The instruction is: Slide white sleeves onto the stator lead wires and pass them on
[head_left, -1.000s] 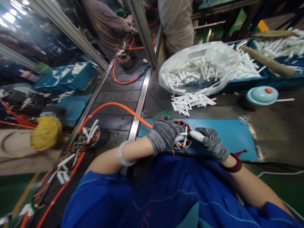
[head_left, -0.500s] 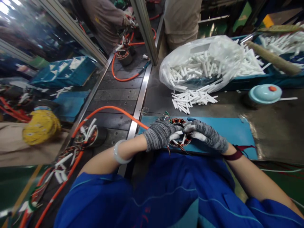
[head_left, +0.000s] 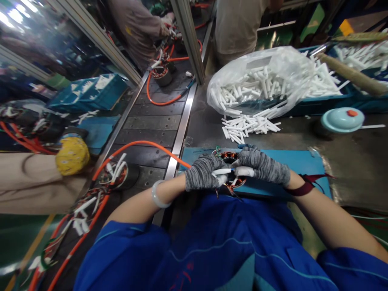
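Observation:
A motor stator (head_left: pixel 229 155) with copper-coloured windings lies on a blue mat (head_left: pixel 298 169) in front of me, partly covered by my gloved hands. My left hand (head_left: pixel 204 173), in a grey striped glove with white fingertips, is closed on a white sleeve tube (head_left: pixel 222 171) above the stator. At the tube's right end a small dark bit shows. My right hand (head_left: pixel 262 166), gloved alike, pinches right there; what its fingertips grip is hidden. Coloured lead wires (head_left: pixel 217 152) stick out at the stator's far left, and loose wire ends hang at its near side.
A pile of white tubes (head_left: pixel 250 126) lies beyond the mat, before a plastic bag (head_left: pixel 216 87) full of them. A light-blue lidded cup (head_left: pixel 341 121) stands right. Left runs a slatted conveyor (head_left: pixel 148 122) with stators and an orange cable (head_left: pixel 139 142). Co-workers stand beyond.
The white tube in my left hand has come into fuller view, lying crosswise between my hands. My right fingers have shifted to its right end. The whole view has moved slightly.

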Tool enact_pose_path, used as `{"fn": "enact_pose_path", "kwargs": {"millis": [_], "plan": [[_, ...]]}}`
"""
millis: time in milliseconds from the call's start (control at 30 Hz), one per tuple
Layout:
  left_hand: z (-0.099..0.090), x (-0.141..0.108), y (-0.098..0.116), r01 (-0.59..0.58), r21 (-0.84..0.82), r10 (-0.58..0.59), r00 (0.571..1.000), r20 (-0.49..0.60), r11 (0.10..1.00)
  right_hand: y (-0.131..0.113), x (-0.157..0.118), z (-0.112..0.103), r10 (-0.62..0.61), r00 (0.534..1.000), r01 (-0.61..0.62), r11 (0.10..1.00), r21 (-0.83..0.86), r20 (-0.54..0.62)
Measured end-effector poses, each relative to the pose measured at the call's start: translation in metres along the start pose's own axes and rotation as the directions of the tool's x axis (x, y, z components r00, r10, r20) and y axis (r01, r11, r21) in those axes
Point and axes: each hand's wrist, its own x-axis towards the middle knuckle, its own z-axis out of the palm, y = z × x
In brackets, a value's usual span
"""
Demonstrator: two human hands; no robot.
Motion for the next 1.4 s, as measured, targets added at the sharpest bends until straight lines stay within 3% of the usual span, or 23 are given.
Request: {"fn": "enact_pose_path", "kwargs": {"millis": [200,333,500,600,667,767,867,1000,1167,1300,1400], "plan": [[0.009,-0.001,-0.010,-0.065,-0.125,0.056,0.995,-0.079,0.990,-0.008,0.000,0.010,0.150,0.985,-0.137,0.981,0.139,-0.088],[0.008,-0.002,-0.010,-0.117,-0.171,0.092,0.985,-0.147,0.978,-0.011,0.000,0.015,0.160,0.980,-0.147,0.982,0.115,-0.119],[-0.008,0.000,-0.013,-0.091,-0.195,0.105,0.992,0.063,0.977,-0.011,0.000,0.019,0.094,0.990,-0.109,0.982,-0.153,-0.100],[-0.015,0.005,-0.008,-0.023,-0.048,0.032,0.980,0.195,0.999,-0.008,-0.004,0.023,0.024,0.997,-0.049,0.925,-0.376,-0.069],[-0.017,0.009,0.003,0.027,0.137,-0.062,0.964,0.260,0.990,-0.004,-0.010,0.022,-0.017,0.999,-0.003,0.907,-0.421,-0.043],[-0.017,0.013,0.022,0.062,0.383,-0.193,0.930,0.314,0.922,0.000,-0.021,0.015,-0.016,0.999,0.000,0.942,-0.336,-0.045],[-0.013,0.018,0.032,0.046,0.477,-0.222,0.921,0.319,0.878,0.001,-0.030,0.006,0.001,0.996,-0.017,0.983,-0.183,-0.087],[-0.005,0.035,0.029,-0.043,0.435,-0.097,0.951,0.294,0.900,0.007,-0.032,0.001,0.036,0.992,-0.041,0.998,-0.041,-0.120],[-0.001,0.051,0.032,-0.140,0.402,0.012,0.952,0.305,0.905,0.014,-0.030,0.004,0.108,0.983,-0.107,0.994,0.010,-0.145],[-0.015,0.032,0.028,-0.170,0.376,0.099,0.975,0.200,0.911,0.012,-0.041,0.006,0.127,0.980,-0.117,0.991,0.069,-0.153],[-0.028,0.006,-0.001,-0.299,0.243,0.279,0.954,0.111,0.923,0.005,-0.054,0.008,0.155,0.972,-0.139,0.986,0.096,-0.179]]}}
